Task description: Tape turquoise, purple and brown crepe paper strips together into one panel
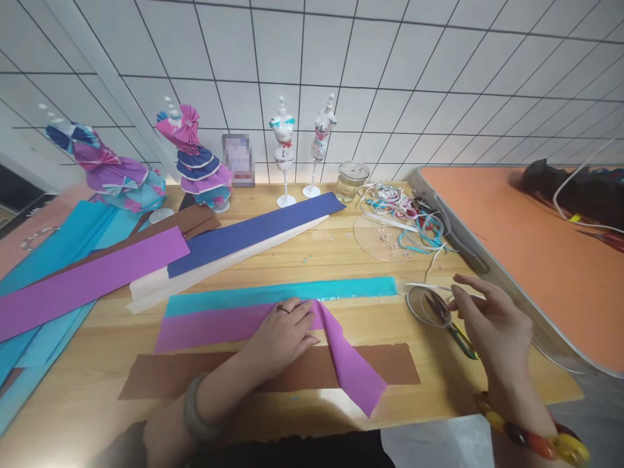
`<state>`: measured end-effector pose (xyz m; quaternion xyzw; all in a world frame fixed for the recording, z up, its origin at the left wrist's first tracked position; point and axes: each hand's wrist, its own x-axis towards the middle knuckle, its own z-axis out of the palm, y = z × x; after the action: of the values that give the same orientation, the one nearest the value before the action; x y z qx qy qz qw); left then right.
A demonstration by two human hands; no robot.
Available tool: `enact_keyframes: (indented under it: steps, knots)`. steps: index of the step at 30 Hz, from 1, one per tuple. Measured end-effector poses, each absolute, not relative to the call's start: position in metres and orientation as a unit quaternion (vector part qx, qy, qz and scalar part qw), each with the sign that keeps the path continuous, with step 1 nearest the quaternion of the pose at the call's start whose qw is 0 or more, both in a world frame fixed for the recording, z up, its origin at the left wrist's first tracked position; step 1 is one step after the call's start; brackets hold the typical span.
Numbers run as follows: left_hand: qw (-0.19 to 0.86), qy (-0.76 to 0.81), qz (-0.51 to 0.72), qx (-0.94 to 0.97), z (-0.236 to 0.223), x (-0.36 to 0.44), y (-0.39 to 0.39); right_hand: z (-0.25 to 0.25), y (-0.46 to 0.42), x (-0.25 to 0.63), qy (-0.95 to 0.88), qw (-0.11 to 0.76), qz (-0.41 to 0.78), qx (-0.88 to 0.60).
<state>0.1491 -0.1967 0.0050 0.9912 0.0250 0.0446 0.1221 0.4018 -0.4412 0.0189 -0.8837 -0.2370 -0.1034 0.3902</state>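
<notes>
My left hand (284, 337) lies flat on a purple crepe-paper strip (209, 325), pressing it along a turquoise strip (287, 290). The purple strip's right end folds down over a brown strip (385, 364). On the right, my right hand (492, 318) is raised with thumb and fingers pinching the end of a narrow white tape (429, 286). Below that hand lies a thin tape roll (424, 307) and scissors (461, 341) with yellow-green handles, partly overlapped by the roll.
Dressed mini mannequins (195, 162) and bare ones (284, 143) stand along the back. A glass of liquid (351, 181) sits near a tangle of ribbons (404, 214). Blue (253, 234) and purple (97, 279) strips lie left. An orange mat (517, 247) is beyond a raised edge.
</notes>
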Motion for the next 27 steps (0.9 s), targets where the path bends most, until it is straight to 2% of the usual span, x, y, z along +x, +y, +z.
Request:
enact_keyframes:
  steps: [3,8,12,19,27]
  knots:
    - [0.128,0.015,0.040,0.991,0.010,0.149,-0.195,0.030,-0.421,0.380,-0.330,0.390,-0.029,-0.859]
    - [0.123,-0.010,0.030,0.992,0.015,0.151,-0.192,0.033,-0.374,0.388,-0.507,0.271,-0.008,-0.818]
    - [0.121,-0.012,0.022,0.992,0.015,0.150,-0.192,0.027,-0.334,0.409,-0.543,0.181,0.080,-0.816]
    - [0.125,-0.014,0.040,0.991,0.007,0.147,-0.190,0.019,-0.298,0.417,-0.617,0.115,0.192,-0.755]
    - [0.125,-0.014,0.046,0.991,0.007,0.147,-0.189,0.014,-0.301,0.415,-0.640,0.076,0.189,-0.741]
